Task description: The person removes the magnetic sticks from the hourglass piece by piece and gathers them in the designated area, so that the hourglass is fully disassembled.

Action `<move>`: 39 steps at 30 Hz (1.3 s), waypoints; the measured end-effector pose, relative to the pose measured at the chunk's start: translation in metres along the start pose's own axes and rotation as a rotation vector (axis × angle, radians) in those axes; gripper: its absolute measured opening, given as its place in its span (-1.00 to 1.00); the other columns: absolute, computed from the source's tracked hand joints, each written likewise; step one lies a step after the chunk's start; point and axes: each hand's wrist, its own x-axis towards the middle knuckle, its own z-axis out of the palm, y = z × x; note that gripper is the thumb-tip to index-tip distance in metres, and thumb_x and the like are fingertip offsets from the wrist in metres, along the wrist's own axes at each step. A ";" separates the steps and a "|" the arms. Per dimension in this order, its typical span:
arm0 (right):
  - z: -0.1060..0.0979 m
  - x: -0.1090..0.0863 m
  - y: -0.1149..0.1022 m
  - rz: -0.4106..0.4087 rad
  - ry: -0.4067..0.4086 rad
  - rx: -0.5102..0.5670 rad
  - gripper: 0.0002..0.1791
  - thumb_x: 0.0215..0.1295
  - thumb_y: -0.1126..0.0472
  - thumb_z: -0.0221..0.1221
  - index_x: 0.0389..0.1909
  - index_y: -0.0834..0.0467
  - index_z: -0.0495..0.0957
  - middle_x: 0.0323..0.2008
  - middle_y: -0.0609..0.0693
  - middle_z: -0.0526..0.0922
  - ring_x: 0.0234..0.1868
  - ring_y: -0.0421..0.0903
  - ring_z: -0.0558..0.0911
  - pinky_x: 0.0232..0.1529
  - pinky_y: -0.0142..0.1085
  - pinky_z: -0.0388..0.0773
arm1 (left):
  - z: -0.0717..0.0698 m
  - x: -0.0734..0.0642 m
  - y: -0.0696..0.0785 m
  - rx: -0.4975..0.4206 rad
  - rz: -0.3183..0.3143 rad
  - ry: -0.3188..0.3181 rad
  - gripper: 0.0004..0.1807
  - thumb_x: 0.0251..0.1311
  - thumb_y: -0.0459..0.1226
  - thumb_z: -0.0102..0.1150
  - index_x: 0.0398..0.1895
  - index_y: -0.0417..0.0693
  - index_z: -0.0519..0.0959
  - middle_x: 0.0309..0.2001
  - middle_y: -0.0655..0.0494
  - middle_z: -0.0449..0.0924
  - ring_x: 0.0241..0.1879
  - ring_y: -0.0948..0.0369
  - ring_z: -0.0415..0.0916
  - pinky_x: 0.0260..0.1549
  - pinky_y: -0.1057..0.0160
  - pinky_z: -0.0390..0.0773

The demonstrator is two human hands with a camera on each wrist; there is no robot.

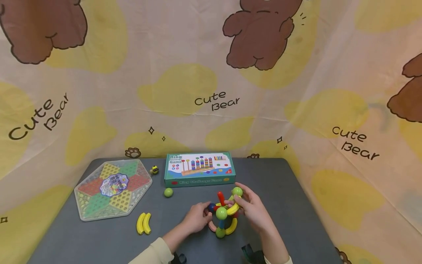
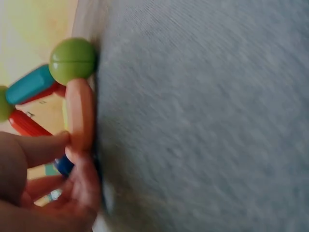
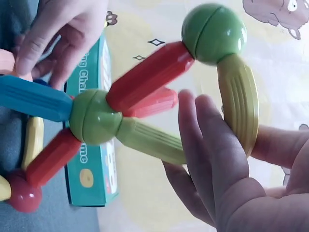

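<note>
A build of magnetic sticks and balls (image 1: 222, 213) stands on the table between my two hands. My left hand (image 1: 196, 218) is at its left side; in the left wrist view thumb and fingers pinch the lower end of a salmon stick (image 2: 80, 113) under a green ball (image 2: 73, 61). On the upper right, my right hand (image 1: 252, 209) grips a curved yellow stick (image 3: 240, 101), which joins a green ball (image 3: 214, 34) at the top. Red sticks (image 3: 149, 77), a blue stick (image 3: 36, 98) and a pale green stick (image 3: 152, 140) meet at another green ball (image 3: 96, 117).
Two curved yellow sticks (image 1: 143, 223) lie left of my left forearm. A loose green ball (image 1: 168, 192) and a small bee-like figure (image 1: 155, 169) are farther back. Behind the build lies a Ring Challenge Game box (image 1: 199, 169); a hexagonal board game (image 1: 113, 189) is at left. Patterned cloth (image 1: 165, 84) hangs behind.
</note>
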 end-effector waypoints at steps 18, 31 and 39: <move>0.010 -0.015 0.005 -0.021 0.149 0.063 -0.36 0.54 0.21 0.07 0.53 0.15 0.10 0.39 0.28 0.36 0.11 0.06 0.67 0.07 -0.22 0.65 | -0.028 -0.048 0.086 -0.141 0.408 0.098 -0.47 0.20 -0.24 0.32 0.28 0.04 0.52 0.14 0.08 0.52 -0.23 0.27 0.54 -0.29 0.29 0.69; 0.010 -0.023 0.012 -0.014 0.162 0.076 -0.38 0.53 0.22 0.08 0.52 0.14 0.13 0.39 0.32 0.34 -0.13 0.03 0.71 -0.23 -0.16 0.73 | -0.010 -0.044 0.095 0.047 0.412 0.320 -0.83 0.02 -0.34 0.34 -0.28 0.06 0.66 -0.29 0.26 0.61 -0.48 0.41 0.38 -0.53 0.47 0.44; 0.005 -0.025 0.012 0.035 0.228 0.037 -0.45 0.51 0.22 0.12 0.46 0.14 0.27 0.25 0.31 0.48 -0.24 0.00 0.70 -0.21 -0.22 0.73 | -0.011 -0.039 0.096 0.036 0.346 0.327 -0.88 0.04 -0.30 0.36 -0.33 0.02 0.67 -0.29 0.22 0.63 -0.48 0.34 0.44 -0.49 0.47 0.52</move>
